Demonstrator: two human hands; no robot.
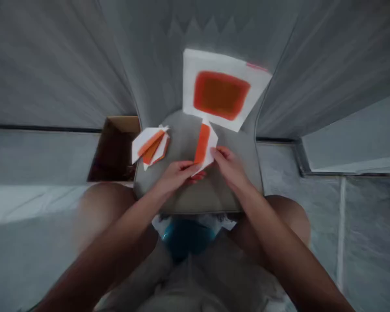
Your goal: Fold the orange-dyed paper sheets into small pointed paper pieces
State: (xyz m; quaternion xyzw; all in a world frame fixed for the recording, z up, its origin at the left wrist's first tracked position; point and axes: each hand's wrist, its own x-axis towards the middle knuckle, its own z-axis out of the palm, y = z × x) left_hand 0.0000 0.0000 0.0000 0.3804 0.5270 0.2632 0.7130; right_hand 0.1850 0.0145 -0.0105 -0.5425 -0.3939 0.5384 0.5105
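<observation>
Between my hands, above the grey chair seat [188, 195], is a folded white paper piece [203, 145] with an orange-red stripe. My left hand [181, 173] pinches its lower left corner, thumb on top and fingers beneath. On its right edge, the fingers of my right hand [228, 164] are closed. Left of them on the seat lie folded white and orange paper pieces [152, 146], partly overlapping. Beyond my hands a larger white sheet [189, 93] with a red-orange rounded square leans against the chair back.
An open cardboard box [112, 149] stands on the floor left of the chair. Grey curtain-like fabric [52, 65] hangs on both sides. My knees flank the seat, and something blue [188, 236] shows below its front edge. A pale panel [354, 134] stands at right.
</observation>
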